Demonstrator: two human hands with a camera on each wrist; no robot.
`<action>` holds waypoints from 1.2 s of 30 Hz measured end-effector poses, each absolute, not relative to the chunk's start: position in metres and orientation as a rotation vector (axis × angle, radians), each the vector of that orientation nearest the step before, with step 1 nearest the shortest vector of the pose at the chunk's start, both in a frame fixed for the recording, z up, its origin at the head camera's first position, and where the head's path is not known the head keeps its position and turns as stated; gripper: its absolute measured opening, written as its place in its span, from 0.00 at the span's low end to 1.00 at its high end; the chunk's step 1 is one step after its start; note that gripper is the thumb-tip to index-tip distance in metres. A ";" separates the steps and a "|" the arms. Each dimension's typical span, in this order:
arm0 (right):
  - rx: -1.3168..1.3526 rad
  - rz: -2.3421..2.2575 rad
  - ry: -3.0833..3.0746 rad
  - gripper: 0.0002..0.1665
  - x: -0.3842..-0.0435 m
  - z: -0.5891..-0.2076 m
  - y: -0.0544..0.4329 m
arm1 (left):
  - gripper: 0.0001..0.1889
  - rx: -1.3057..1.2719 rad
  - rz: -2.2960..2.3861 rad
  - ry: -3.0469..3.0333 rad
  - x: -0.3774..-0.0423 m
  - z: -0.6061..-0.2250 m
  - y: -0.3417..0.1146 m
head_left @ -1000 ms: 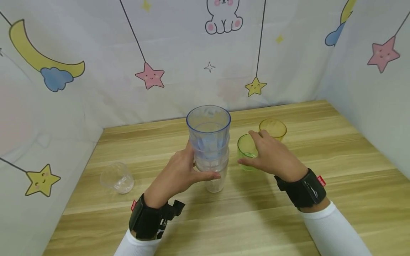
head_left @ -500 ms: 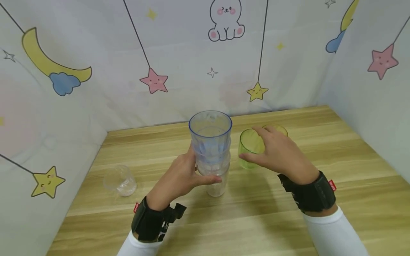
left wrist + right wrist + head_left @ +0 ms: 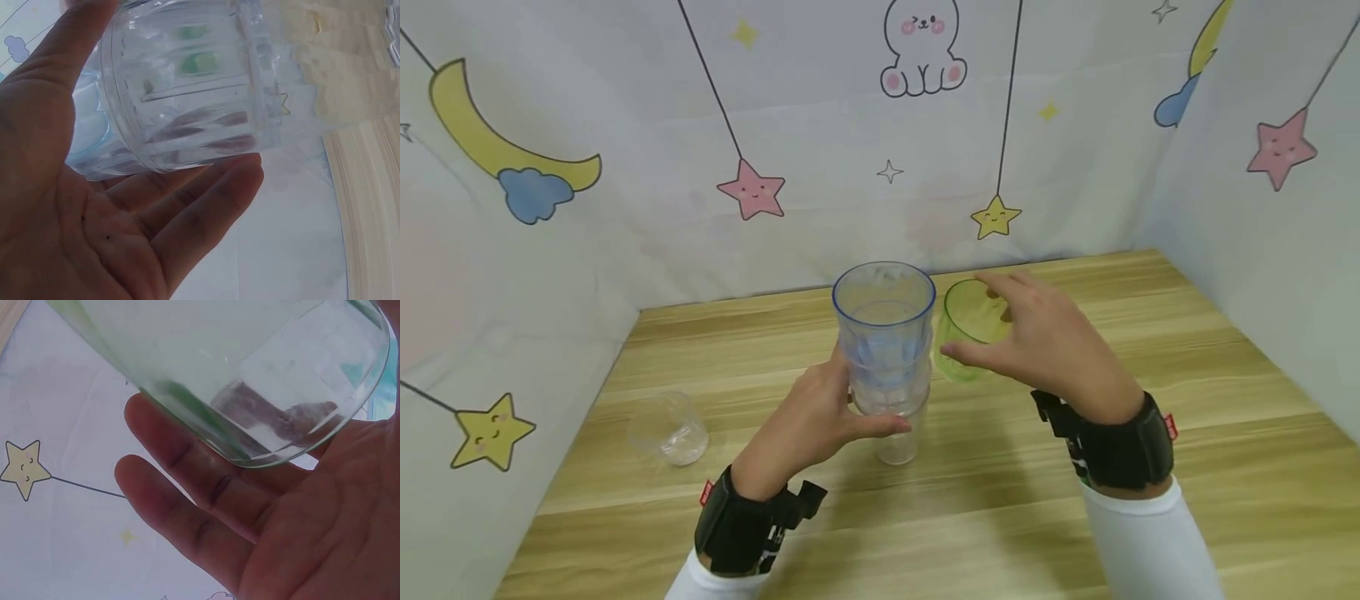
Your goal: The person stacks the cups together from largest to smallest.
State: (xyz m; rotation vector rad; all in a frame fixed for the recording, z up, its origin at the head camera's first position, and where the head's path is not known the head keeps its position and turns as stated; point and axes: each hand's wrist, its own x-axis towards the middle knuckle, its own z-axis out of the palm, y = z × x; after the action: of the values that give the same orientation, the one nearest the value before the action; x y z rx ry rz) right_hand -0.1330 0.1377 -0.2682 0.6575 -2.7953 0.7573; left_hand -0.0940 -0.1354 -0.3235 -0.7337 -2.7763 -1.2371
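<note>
My left hand (image 3: 812, 408) grips an upright stack of tumblers, thumb across the front and fingers behind. On top of the stack is a blue-rimmed tumbler (image 3: 883, 337), with clear tumblers (image 3: 895, 446) beneath it. Through the left wrist view, the ridged wall of a clear tumbler (image 3: 194, 81) fills the space beside the palm. Just right of the stack, my right hand (image 3: 1048, 346) holds a green tumbler (image 3: 958, 329) near its rim, tilted slightly and seemingly off the table. The right wrist view has the green tumbler (image 3: 206, 369) between thumb side and fingers.
Another clear tumbler (image 3: 681, 433) is on the wooden table (image 3: 1000, 517) at the left, apparently lying tilted. Fabric walls (image 3: 820, 108) printed with stars and moons enclose the table at the back and both sides.
My right hand has raised the green tumbler a little and brought it left, closer to the stack. A yellow tumbler seen behind it earlier is now out of sight. The left hand stays in place.
</note>
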 end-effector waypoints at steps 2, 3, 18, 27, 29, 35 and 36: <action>0.656 0.774 -2.769 0.53 -0.131 -0.266 0.138 | 0.55 -0.746 -1.235 -2.770 -0.094 -0.324 -0.135; 0.658 0.784 -2.751 0.52 -0.130 -0.264 0.139 | 0.55 -0.751 -1.237 -2.768 -0.094 -0.323 -0.135; 0.684 0.985 -2.415 0.51 -0.121 -0.258 0.144 | 0.56 -0.727 -1.253 -2.783 -0.093 -0.324 -0.134; 0.655 1.087 -2.313 0.47 -0.121 -0.257 0.143 | 0.56 -0.721 -1.230 -2.798 -0.093 -0.322 -0.134; 0.642 1.094 -2.283 0.47 -0.122 -0.257 0.143 | 0.56 -0.723 -1.228 -2.798 -0.093 -0.322 -0.134; 0.583 1.091 -2.224 0.47 -0.123 -0.258 0.143 | 0.56 -0.736 -1.239 -2.788 -0.092 -0.323 -0.135; 0.572 1.099 -2.219 0.47 -0.122 -0.258 0.143 | 0.56 -0.736 -1.238 -2.786 -0.092 -0.323 -0.135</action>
State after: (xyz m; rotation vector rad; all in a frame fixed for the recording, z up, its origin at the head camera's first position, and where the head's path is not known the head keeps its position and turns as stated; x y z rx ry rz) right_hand -0.1223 0.1429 -0.2581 0.5718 -2.2192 1.0991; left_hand -0.0920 -0.1348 -0.3227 -0.7360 -2.7864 -1.2379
